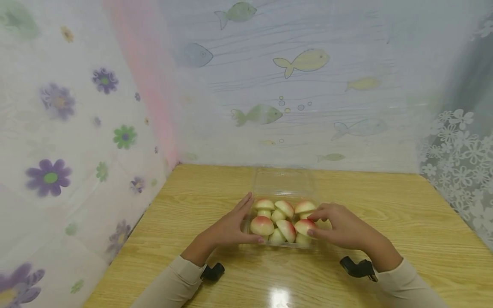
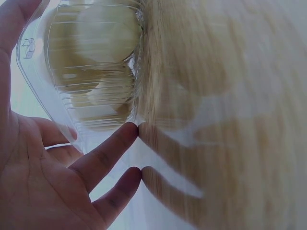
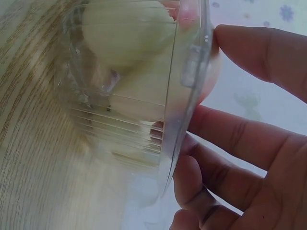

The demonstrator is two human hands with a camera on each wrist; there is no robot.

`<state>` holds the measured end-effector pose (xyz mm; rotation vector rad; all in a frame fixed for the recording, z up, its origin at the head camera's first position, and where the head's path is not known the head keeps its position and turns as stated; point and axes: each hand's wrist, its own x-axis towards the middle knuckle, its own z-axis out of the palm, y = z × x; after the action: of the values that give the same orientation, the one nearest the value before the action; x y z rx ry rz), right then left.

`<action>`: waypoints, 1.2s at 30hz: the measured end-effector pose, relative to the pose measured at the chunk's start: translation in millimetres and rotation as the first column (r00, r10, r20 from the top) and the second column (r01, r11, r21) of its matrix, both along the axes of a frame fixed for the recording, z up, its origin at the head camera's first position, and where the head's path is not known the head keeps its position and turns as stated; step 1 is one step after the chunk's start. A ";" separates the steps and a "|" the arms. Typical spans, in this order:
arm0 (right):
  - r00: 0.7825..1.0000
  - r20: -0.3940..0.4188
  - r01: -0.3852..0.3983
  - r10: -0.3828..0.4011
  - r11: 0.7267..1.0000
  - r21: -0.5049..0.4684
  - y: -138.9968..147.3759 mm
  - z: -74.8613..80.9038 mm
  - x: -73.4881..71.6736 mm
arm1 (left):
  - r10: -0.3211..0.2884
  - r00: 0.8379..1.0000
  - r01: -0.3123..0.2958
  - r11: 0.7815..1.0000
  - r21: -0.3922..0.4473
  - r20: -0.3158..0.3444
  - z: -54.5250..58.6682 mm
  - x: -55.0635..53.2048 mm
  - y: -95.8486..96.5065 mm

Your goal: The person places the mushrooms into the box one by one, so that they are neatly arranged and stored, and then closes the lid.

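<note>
A clear plastic clamshell box [image 1: 286,245] sits on the table, its transparent lid [image 1: 283,182] folded back. Inside stand several cream mushrooms [image 1: 262,225] with red-tinged caps, in two rows; some tilt. With fingers extended, my left hand [image 1: 231,224] rests against the box's left side, thumb at the front rim. Two of its fingertips touch the tabletop in the left wrist view. At the front right corner, my right hand [image 1: 343,226] pinches a mushroom [image 1: 305,226] between thumb and fingers. That mushroom is partly hidden behind the box wall [image 3: 144,96] in the right wrist view.
The wood-grain table [image 1: 208,188] extends around the box on all sides. Behind it hangs a sheet with printed fish [image 1: 302,60]; flowered sheets [image 1: 50,177] flank both sides. A black wrist mount [image 1: 212,271] sits by the left cuff, another mount [image 1: 358,267] by the right.
</note>
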<state>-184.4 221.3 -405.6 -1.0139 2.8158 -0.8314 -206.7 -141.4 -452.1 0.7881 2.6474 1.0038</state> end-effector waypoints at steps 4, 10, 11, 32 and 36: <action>1.000 -0.006 -0.004 0.004 1.000 -0.004 0.2 -0.3 0.6 | -0.001 1.000 0.001 1.000 0.003 -0.005 -0.6 -0.2 -0.1; 1.000 0.005 0.010 -0.010 1.000 0.005 0.9 -0.6 1.2 | -0.004 1.000 0.004 1.000 0.010 0.002 -0.8 -0.5 -0.2; 1.000 0.005 0.013 -0.013 1.000 0.005 0.9 -0.7 1.2 | -0.004 1.000 0.004 1.000 0.010 0.003 -0.7 -0.5 -0.2; 1.000 -0.001 0.018 -0.018 1.000 -0.017 5.1 0.5 -1.2 | -0.018 1.000 0.018 0.999 0.028 0.003 2.0 0.4 0.8; 0.998 -0.028 0.051 -0.053 0.998 -0.047 5.8 -3.5 -3.0 | 0.008 1.000 -0.009 1.000 0.021 0.022 4.9 1.4 -0.3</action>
<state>-187.4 227.1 -409.2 -0.9704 2.8723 -0.8975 -205.3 -141.6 -447.2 0.7665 2.6283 1.0380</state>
